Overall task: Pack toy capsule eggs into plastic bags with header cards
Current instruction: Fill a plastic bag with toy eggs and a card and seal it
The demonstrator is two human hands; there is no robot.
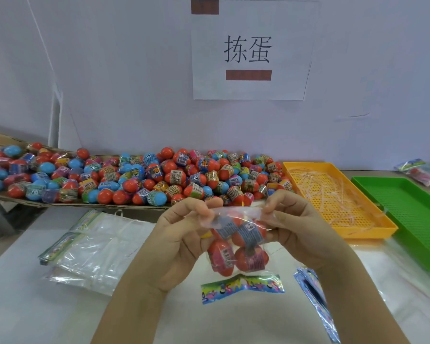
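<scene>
Left hand (181, 234) and right hand (301, 229) pinch opposite top corners of a clear plastic bag (236, 234) between them, above the counter (23, 306). Four red capsule eggs (248, 259) sit inside; its header card (242, 288) hangs below.

I see a clear, glossy plastic bag (236, 234) holding smooth red plastic eggs (250, 256), a shiny foil-like printed header card (242, 286), perforated orange (333, 194) and green (407, 207) plastic trays, and a matt white paper sign (251, 50).

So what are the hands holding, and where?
Both hands, left and right, hold a clear bag with eggs inside, pinching its open top edge, one hand at each end.
</scene>
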